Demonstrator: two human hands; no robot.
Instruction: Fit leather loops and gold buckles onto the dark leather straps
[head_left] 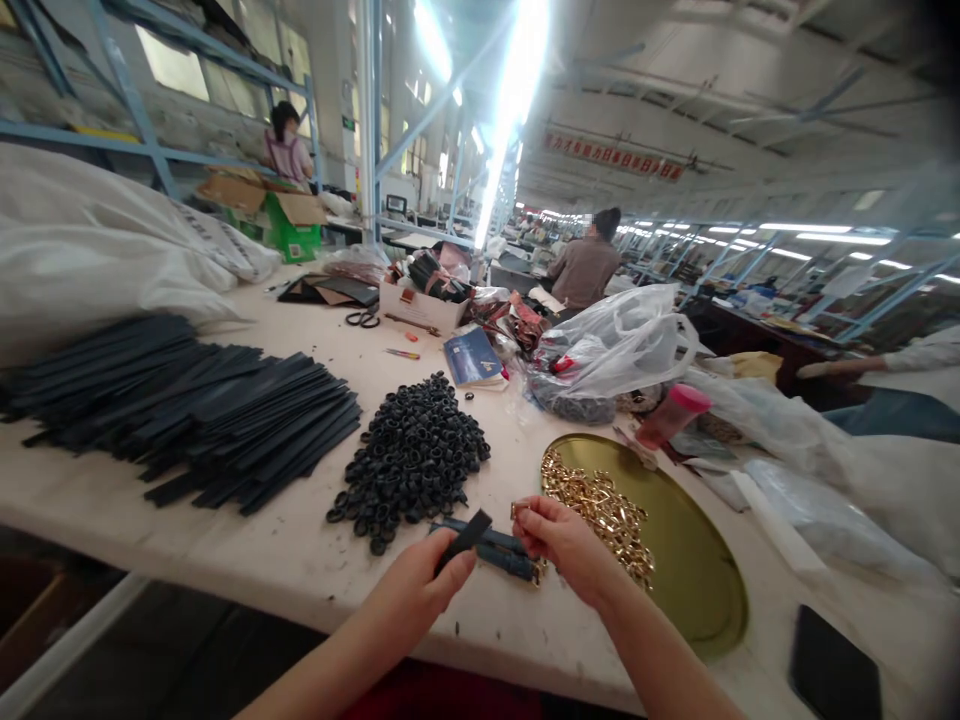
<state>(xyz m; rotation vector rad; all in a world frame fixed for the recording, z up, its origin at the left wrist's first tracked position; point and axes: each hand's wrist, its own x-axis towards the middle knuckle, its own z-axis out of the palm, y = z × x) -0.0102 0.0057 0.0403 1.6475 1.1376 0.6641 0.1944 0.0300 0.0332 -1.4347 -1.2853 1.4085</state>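
My left hand (431,580) is closed round a black strip (469,533), whose free end points up and to the right. In my right hand (559,540), the fingertips pinch a small gold metal piece (515,510), too small to name surely. Between and behind the hands lie several dark strips (504,560) with gold fittings at their right ends. A heap of small black loops (420,450) sits just beyond my left hand. To the right, a round gold tray (697,570) bears a pile of gold metal fittings (600,510).
Stacked black strips (247,420) cover the table's left side. Farther back are scissors (363,319), a blue booklet (472,357), a box (420,308) and a plastic bag (615,340). A pink-lidded jar (675,415) stands behind the tray; a phone (834,662) lies right. Other people are beyond.
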